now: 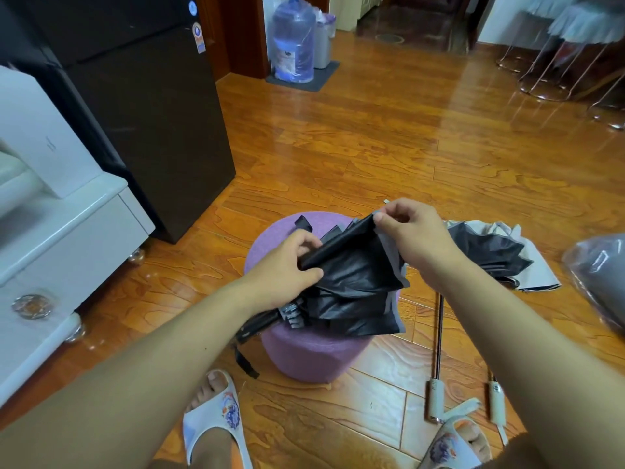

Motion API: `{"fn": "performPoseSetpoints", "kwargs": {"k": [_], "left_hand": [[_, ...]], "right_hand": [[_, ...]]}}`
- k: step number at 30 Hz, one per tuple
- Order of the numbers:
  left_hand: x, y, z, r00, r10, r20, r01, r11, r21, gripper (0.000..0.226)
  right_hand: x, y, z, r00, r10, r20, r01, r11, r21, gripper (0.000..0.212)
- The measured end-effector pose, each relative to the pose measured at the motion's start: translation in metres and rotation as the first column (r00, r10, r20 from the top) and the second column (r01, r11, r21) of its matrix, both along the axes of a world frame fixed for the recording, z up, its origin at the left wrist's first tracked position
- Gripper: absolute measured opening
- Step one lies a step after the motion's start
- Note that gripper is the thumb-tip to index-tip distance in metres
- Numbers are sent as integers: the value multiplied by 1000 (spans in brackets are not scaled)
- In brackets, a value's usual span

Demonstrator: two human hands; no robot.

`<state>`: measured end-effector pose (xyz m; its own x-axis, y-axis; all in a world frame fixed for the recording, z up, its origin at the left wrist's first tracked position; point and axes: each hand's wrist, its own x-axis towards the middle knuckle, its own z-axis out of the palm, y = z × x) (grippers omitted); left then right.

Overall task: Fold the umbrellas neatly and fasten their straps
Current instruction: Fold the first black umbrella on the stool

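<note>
Head view: the left hand (291, 257) pinches one end of a pleated fold of the black umbrella (355, 286), and the right hand (411, 231) pinches the fold's far corner. Below both grips the canopy slumps loose on the purple stool (304, 360). If either pinch slips, the pleat likely springs open. The strap (245, 362) dangles beneath the left grip and could get buried. Another umbrella (490, 255) lies beyond the right hand.

A lived-in home: glossy orange-brown wooden plank floor (372, 147), a tall dark fridge (135, 96) at ten o'clock, a big blue water-cooler bottle (293, 42) at twelve, frilled metal-legged stools (568, 45) at one, patterned house slippers (216, 418) at six.
</note>
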<state>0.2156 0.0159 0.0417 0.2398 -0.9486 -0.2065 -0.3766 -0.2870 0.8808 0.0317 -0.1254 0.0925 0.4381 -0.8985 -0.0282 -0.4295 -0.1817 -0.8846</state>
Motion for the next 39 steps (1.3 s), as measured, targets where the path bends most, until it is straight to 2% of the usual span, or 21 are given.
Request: {"fn": "performPoseSetpoints", "kwargs": {"k": [2,6,11,12,14,16,18,19,21,23,25,26,28,29,31,34,39], "left_hand": [[1,2,-2,999,53,8,-52,998,-40,20],[2,3,-2,984,104,-142,-117,990,-82,15],[5,2,-10,958,201,-203,-232,963,-139,12],[5,1,-11,954,220,-203,-252,956,-148,14],[5,0,-9,952,235,-197,-270,946,-177,19],[5,0,-7,952,229,-203,-266,947,-181,21],[2,3,-4,972,190,-137,-212,962,-173,18],[1,4,-2,983,162,-86,-176,968,-180,14],[-5,5,2,992,122,2,-119,971,-207,6],[-8,6,3,993,99,63,-83,973,-217,26],[-9,6,4,997,61,36,-53,982,-181,32],[-8,6,4,999,45,-30,-49,984,-171,28],[-9,7,8,984,32,-174,-59,986,-154,19],[-8,8,10,982,29,-187,-60,985,-163,26],[-8,11,11,995,13,-96,-31,982,-184,38],[-11,11,7,1000,-15,-24,10,977,-211,35],[-13,10,11,972,68,-224,-127,956,-263,23]], "right_hand": [[0,-1,0,999,-19,27,19,1000,22,13],[-3,-2,1,999,3,41,-5,999,39,12],[0,0,3,998,-18,64,16,999,31,14],[1,1,3,999,-44,25,43,998,41,18],[-3,5,5,985,-58,-161,75,992,105,36],[-18,13,6,923,60,-381,14,982,189,48],[-34,25,9,855,194,-481,-44,951,306,59],[-40,29,10,851,240,-468,-71,934,350,66],[-44,30,11,901,248,-355,-127,935,331,67],[-41,26,16,979,156,-134,-122,966,228,58],[-32,21,22,995,63,74,-73,987,140,44],[-27,19,24,992,38,124,-52,992,113,35],[-16,17,23,988,2,151,-17,996,93,18],[-10,16,21,987,-21,157,3,994,109,13],[-2,13,19,979,-71,193,39,986,165,8],[7,8,20,957,-117,267,60,975,212,5],[11,4,16,964,-72,254,26,983,179,11]]}}
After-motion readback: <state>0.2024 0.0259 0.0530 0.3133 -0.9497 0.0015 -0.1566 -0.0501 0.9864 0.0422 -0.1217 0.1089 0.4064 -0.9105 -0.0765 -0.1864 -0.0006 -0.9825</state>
